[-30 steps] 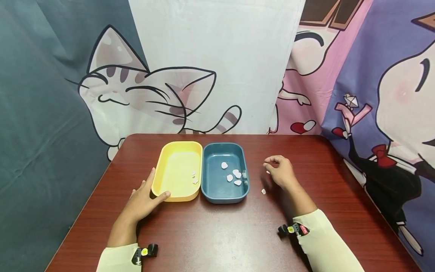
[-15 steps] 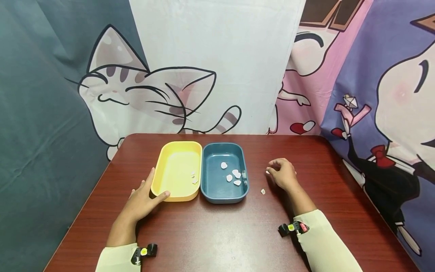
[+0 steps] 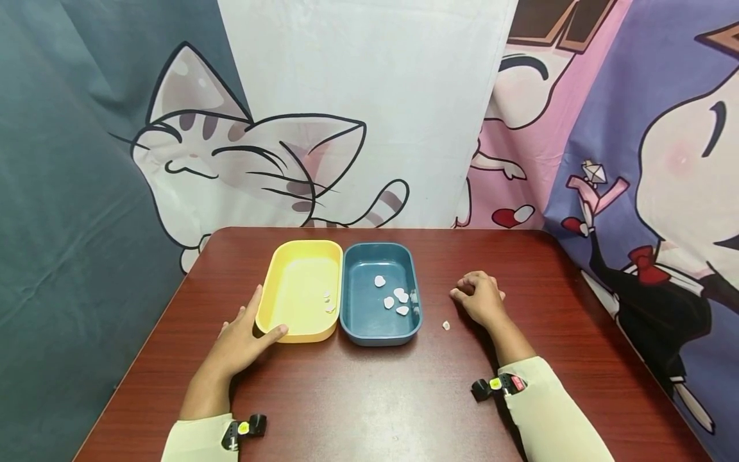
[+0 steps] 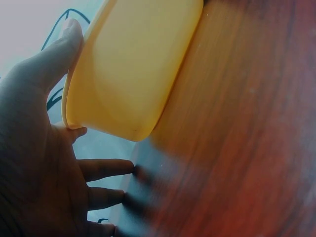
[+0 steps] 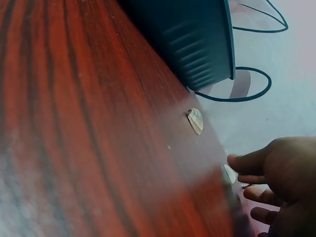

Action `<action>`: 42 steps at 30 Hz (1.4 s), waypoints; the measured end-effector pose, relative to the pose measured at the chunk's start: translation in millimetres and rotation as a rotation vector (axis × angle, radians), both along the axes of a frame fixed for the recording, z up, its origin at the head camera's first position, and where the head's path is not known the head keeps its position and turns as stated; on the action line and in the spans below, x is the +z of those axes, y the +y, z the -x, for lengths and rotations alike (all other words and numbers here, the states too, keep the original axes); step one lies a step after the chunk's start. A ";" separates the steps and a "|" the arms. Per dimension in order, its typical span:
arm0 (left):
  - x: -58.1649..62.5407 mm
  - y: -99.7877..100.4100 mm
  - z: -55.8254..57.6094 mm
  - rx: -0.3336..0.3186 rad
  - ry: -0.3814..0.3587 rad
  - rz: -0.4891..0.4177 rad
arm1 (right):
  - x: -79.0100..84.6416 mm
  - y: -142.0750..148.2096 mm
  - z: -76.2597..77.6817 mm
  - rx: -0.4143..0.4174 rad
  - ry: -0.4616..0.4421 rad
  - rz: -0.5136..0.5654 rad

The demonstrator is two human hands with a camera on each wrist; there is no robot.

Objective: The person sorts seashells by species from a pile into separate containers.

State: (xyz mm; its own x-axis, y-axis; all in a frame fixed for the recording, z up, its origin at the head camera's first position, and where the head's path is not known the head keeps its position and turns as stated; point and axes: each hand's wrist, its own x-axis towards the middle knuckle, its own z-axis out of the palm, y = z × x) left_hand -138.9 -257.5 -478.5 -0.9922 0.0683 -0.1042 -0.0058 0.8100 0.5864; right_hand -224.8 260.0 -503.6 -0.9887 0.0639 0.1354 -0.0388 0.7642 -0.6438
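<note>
My left hand [image 3: 239, 343] rests at the near-left corner of a yellow tray [image 3: 297, 276], thumb along its rim and the other fingers spread out straight. In the left wrist view, the thumb and index finger touch the tray's rim. At the right, my right hand [image 3: 482, 301] is low over the table, its thumb and index finger pinching a small white shell [image 5: 230, 174]. The hand hides that shell in the head view. Nearer to me lies a loose ridged seashell [image 3: 446, 326]. Several white shells [image 3: 389, 302] lie in a blue tray [image 3: 369, 326].
The two trays stand side by side on the dark red wooden table [image 3: 369, 391]. A few small pale shells [image 3: 329, 308] sit at the right side inside the yellow tray. A cloth backdrop [image 3: 369, 96] with cartoon figures hangs behind the table.
My right hand has shifted slightly right and toward me, its fingers closing around the white shell, which no longer shows in the head view. The left hand has stayed at the yellow tray.
</note>
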 end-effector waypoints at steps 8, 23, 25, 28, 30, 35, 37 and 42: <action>0.9 0.6 -0.2 0.002 -0.006 0.000 | -2.5 1.6 1.6 -0.004 -0.011 -0.005; -0.8 0.3 1.1 0.005 -0.011 0.007 | -6.2 2.6 2.5 -0.004 -0.010 0.023; -1.2 0.1 1.2 0.006 -0.013 0.008 | -6.9 2.7 2.8 -0.002 -0.006 0.028; -1.4 -0.1 1.0 0.008 -0.016 0.006 | -8.0 2.9 3.3 0.007 0.006 0.039; -1.4 0.0 0.9 0.007 -0.016 0.004 | -8.8 3.3 3.5 0.014 0.017 0.046; -1.0 0.3 -0.3 0.008 -0.022 0.000 | -9.6 3.9 3.6 0.029 0.027 0.066; -0.8 0.4 -0.6 0.008 -0.024 0.001 | -9.2 3.9 3.0 0.031 0.025 0.074; -0.4 0.5 -0.5 0.007 -0.020 0.004 | -5.6 2.3 1.8 0.028 0.020 0.100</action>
State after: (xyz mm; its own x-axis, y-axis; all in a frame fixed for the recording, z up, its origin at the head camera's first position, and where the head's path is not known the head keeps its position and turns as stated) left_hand -138.5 -256.9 -478.9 -0.9904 0.0606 -0.1246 -0.0235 0.8125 0.5825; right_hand -226.5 262.2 -509.3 -0.9874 0.0501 0.1499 -0.0734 0.6946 -0.7156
